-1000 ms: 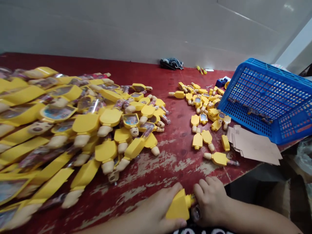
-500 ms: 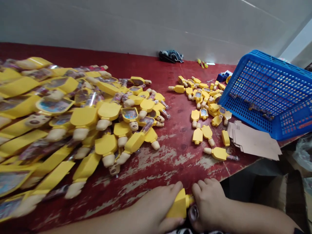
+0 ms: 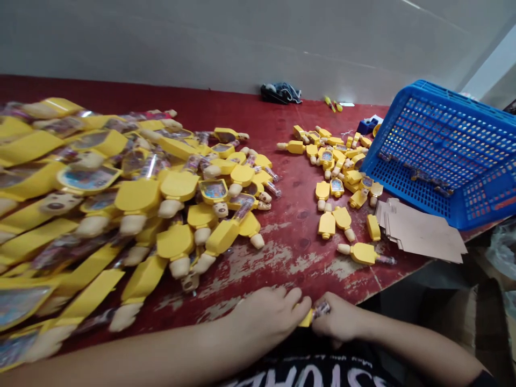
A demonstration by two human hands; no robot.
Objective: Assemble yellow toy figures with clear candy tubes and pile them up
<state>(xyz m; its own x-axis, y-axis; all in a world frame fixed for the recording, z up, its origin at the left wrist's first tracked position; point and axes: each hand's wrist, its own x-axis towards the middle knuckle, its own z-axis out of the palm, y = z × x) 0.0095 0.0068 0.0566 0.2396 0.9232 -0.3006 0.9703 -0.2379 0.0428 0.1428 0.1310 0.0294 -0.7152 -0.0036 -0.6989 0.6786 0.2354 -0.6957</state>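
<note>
Close to my body at the table's front edge, my left hand (image 3: 268,314) is closed around a yellow plastic toy (image 3: 306,319), mostly covered by the fingers. My right hand (image 3: 338,318) grips a clear tube with small dark contents (image 3: 322,309) at the toy's end. How far the tube sits in the toy is hidden. A large heap of similar yellow toys (image 3: 139,196) with beige animal heads and clear tubes fills the left side. A smaller group of yellow toys (image 3: 326,223) lies beyond my right hand; the nearest toy (image 3: 363,253) there has a tube attached.
A blue perforated basket (image 3: 447,212) lies tipped at the right, with several tubes inside. Flat brown cardboard pieces (image 3: 423,231) lie before it. Dark cloth (image 3: 281,93) rests by the wall. Below the worn red table (image 3: 282,263) stands an open cardboard box (image 3: 451,317).
Both hands have drawn closer together and turned with the toy. My left hand has rolled over it, so less yellow shows, and the tube now points up by my right fingers.
</note>
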